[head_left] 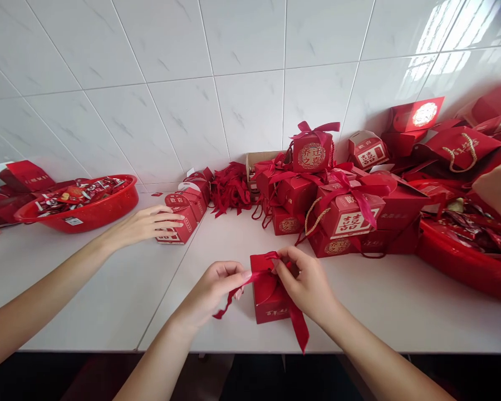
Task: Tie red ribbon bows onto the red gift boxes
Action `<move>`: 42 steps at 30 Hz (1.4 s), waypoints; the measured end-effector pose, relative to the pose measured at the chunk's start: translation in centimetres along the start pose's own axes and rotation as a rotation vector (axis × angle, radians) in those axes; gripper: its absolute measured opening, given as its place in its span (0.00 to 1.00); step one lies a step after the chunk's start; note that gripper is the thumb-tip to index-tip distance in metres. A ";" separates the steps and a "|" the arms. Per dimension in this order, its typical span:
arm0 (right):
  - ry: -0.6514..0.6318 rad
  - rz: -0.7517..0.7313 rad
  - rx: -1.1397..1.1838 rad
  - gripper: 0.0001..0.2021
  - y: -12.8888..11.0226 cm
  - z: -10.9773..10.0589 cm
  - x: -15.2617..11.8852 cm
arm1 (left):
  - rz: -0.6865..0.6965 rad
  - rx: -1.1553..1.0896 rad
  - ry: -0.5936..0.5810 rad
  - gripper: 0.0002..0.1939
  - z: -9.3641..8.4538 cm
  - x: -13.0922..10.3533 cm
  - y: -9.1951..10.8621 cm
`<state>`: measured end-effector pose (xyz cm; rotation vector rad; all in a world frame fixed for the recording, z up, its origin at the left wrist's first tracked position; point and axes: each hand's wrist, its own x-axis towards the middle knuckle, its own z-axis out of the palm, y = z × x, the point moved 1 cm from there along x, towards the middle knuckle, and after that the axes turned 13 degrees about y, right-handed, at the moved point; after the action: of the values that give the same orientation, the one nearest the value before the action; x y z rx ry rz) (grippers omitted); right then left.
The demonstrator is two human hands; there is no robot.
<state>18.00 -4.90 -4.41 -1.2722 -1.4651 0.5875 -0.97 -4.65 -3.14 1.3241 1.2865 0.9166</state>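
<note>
A small red box sits on the white table near its front edge, with a red ribbon across its top. My left hand, at the box's left side, pinches one part of the ribbon between thumb and fingers, and a loose tail hangs below it. Above the box's right top edge, my right hand pinches the ribbon near its middle. The other tail drapes down the box's front right corner to the table. Any knot is partly hidden by my right fingers.
Another person's hand rests on a red box at the left. Behind lie a ribbon pile and stacked boxes. Red basins of sweets stand left and right on the table.
</note>
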 end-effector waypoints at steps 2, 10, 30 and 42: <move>0.047 -0.021 -0.082 0.06 -0.2 0.3 -0.1 | 0.009 -0.084 -0.034 0.18 0.3 -0.5 1.2; -0.028 -0.111 -0.099 0.10 -0.8 0.0 0.0 | 0.114 -0.186 0.084 0.12 1.4 -0.6 5.3; -0.192 -0.125 0.093 0.19 -0.4 -0.6 0.4 | 0.378 0.246 0.123 0.12 1.5 1.8 2.2; 0.105 -0.110 0.157 0.02 0.6 0.6 -0.4 | 0.633 0.329 0.230 0.04 2.8 0.0 -0.1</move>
<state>17.61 -4.96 -5.27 -1.0778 -1.3655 0.5437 1.76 -5.06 -3.73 1.9936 1.2407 1.3601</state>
